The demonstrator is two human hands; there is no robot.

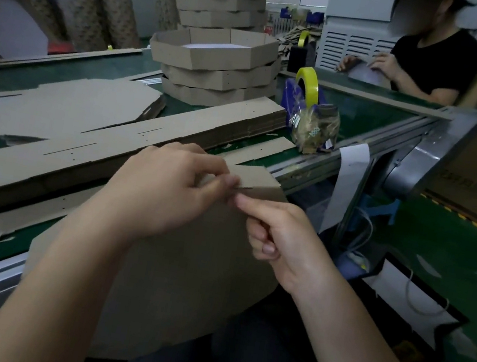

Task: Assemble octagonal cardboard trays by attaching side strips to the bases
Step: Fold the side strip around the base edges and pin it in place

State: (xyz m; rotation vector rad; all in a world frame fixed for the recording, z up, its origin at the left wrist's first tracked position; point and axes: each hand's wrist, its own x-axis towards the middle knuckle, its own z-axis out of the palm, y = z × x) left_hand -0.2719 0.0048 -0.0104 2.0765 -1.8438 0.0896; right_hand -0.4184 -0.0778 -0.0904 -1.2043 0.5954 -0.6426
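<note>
A flat brown cardboard base (pixel 182 282) stands tilted against the table edge over my lap. A side strip (pixel 258 178) runs along its top edge. My left hand (pixel 163 190) pinches the strip's end against the base's top corner. My right hand (pixel 275 234) has its fingers curled, the index finger pointing at the same seam and touching the cardboard. A long stack of flat side strips (pixel 129 143) lies on the green table behind my hands. Flat base sheets (pixel 69 111) lie further left.
Finished octagonal trays (pixel 215 66) are stacked at the table's middle back, with a taller pile behind. A blue tape dispenser with a yellow roll (pixel 307 104) stands to the right. Another person in black (pixel 430 61) works across the table. The metal table rail (pixel 344 163) runs at right.
</note>
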